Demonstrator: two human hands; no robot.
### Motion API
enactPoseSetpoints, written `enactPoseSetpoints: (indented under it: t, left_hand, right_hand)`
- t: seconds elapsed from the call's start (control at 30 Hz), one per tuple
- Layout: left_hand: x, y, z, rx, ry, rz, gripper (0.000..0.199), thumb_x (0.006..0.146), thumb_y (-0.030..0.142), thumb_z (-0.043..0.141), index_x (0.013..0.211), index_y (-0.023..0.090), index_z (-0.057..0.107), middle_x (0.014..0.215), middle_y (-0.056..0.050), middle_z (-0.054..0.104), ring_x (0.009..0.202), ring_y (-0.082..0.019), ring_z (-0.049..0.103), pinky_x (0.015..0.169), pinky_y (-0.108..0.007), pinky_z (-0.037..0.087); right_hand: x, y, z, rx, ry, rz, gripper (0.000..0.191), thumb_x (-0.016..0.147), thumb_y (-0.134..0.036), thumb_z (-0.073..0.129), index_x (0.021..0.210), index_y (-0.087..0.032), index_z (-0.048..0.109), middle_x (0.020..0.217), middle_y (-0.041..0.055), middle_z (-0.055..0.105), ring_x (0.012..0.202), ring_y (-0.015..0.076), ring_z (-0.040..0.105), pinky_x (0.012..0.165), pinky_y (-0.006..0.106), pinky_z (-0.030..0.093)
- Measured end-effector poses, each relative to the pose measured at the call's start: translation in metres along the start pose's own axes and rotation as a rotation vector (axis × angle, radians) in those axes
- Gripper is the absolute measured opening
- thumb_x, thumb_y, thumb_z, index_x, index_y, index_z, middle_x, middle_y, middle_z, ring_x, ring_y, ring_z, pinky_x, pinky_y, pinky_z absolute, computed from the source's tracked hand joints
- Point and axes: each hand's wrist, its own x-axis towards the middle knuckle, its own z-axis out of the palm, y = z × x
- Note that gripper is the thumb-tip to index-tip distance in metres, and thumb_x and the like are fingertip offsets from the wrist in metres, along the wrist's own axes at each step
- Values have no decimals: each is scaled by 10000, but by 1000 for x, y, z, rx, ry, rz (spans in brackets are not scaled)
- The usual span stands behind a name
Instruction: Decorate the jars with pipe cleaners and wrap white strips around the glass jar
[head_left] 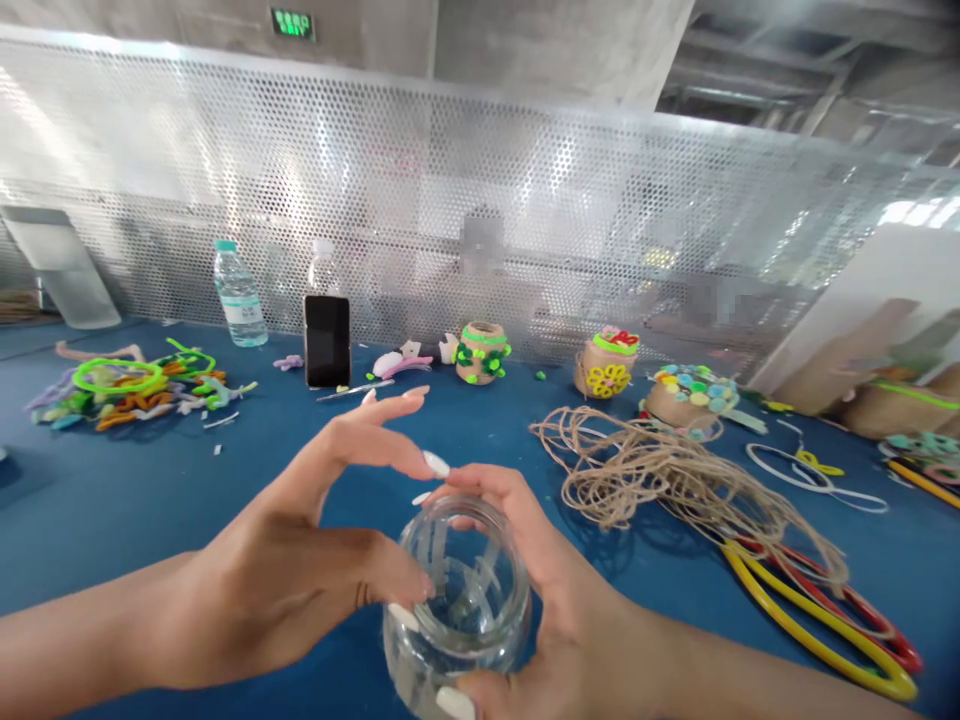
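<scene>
A clear glass jar (457,600) is held at the bottom center of the frame, clasped between the left hand (277,590), fingers curled against its side, and the right hand (555,590), wrapped over its top. Loose jute twine (637,470) lies just right, on a blue table (150,510), with colored pipe cleaners (135,385) farther left.

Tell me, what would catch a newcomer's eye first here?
A clear round glass jar at bottom centre sits cupped in the person's bare left hand and right hand. To its right lies a tangle of tan jute twine, and beyond it stand twine-wrapped jars with bright decorations.
</scene>
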Motion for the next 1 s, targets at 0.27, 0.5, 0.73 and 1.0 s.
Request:
enactPoseSetpoints:
  t: [0.27,0.5,0.73,1.0]
  left_hand:
    - [5,19,15,-389,31,-349,163,920,177,549,788,225,632,926,-6,572,1059,-177,582,1077,-338,423]
    - [15,8,3,-655,114,-473,135,878,405,636,910,351,756,1258,19,571,1343,-285,397,1158,-441,288]
    - [19,9,-7,-800,68,-456,400,920,548,489,1186,312,671,1497,19,397,1469,-284,57,1201,-460,104]
    - [40,30,-14,-1333,26,-461,722,985,561,143,1190,109,667,1338,-116,571,1393,-303,312,1182,-448,182]
  right_hand:
    - [2,3,-2,102,-69,-32,816,629,-227,765,1264,-282,256,1242,68,485,1161,224,514,1014,413,402]
    - [1,-1,-4,99,-67,34,872,610,-199,786,1301,-278,261,1248,75,503,1133,225,542,1004,417,428]
    - [-3,-14,-33,-200,-184,63,1070,663,-490,807,1490,-315,151,1550,118,228,1425,337,232,1124,556,278]
    - [27,-56,-29,-977,327,-626,288,877,-258,648,1145,-174,585,1076,93,633,1038,183,607,914,343,525]
